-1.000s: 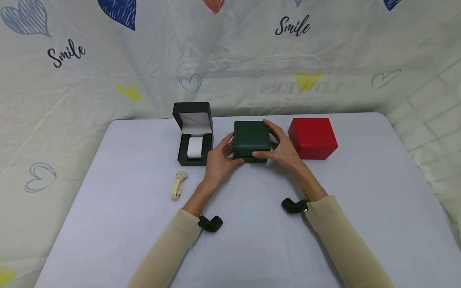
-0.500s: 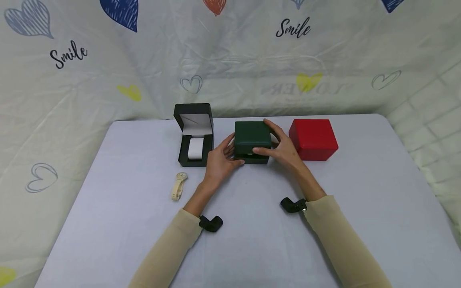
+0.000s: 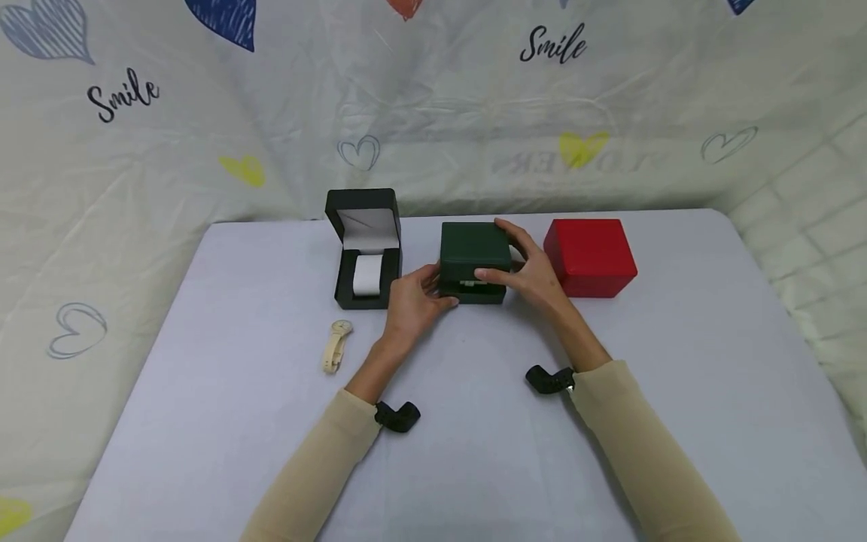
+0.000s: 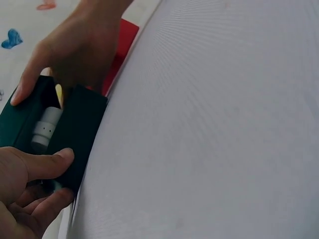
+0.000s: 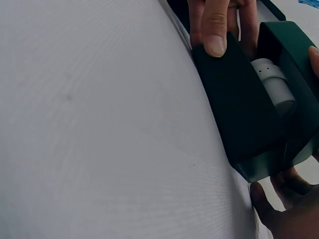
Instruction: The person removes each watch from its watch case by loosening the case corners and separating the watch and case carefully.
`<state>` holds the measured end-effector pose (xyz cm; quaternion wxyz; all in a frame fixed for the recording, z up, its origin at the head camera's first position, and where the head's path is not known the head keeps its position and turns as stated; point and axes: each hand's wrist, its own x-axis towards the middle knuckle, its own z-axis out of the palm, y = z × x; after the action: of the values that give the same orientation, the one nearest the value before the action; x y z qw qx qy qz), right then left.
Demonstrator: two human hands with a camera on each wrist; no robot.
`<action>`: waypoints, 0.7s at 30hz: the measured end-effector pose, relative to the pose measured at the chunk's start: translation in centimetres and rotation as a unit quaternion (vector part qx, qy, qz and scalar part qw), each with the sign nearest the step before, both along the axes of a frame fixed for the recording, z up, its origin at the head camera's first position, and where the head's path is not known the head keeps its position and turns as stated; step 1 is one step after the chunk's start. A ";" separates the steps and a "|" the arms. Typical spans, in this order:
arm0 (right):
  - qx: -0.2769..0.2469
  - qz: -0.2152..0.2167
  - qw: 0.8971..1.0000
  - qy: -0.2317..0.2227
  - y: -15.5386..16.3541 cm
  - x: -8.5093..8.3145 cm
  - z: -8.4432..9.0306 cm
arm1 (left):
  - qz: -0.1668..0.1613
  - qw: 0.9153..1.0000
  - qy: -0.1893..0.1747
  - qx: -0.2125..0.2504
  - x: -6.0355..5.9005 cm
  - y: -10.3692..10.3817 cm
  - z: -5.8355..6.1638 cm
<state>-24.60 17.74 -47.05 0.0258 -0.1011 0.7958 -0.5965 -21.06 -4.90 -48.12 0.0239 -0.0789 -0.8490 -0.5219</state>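
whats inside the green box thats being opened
Through the gap of the green box, a pale strap with small holes wraps a light cushion. The lid, raised only slightly by the right hand, covers the rest, so a dial cannot be seen.

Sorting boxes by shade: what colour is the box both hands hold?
Dark green box; head view shows it best.

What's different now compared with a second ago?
The green box has begun to open: the right hand has lifted its lid slightly, showing a pale cushion inside. The left hand still holds the base. The black box, red box and watch stayed put.
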 end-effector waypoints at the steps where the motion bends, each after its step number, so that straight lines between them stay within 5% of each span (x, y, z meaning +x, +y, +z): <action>1: -0.002 -0.002 1.000 0.001 0.0 0.0 0.0 | 0.000 1.000 0.003 -0.001 -0.1 0.0 0.0; 21: -0.010 -0.026 1.000 -0.007 -0.6 -0.7 0.2 | 0.005 1.000 0.005 0.013 0.0 -0.2 -0.2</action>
<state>-25.27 17.16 -46.81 0.0142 -0.0765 0.7918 -0.6058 -21.09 -5.08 -48.31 0.0321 -0.0771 -0.8425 -0.5322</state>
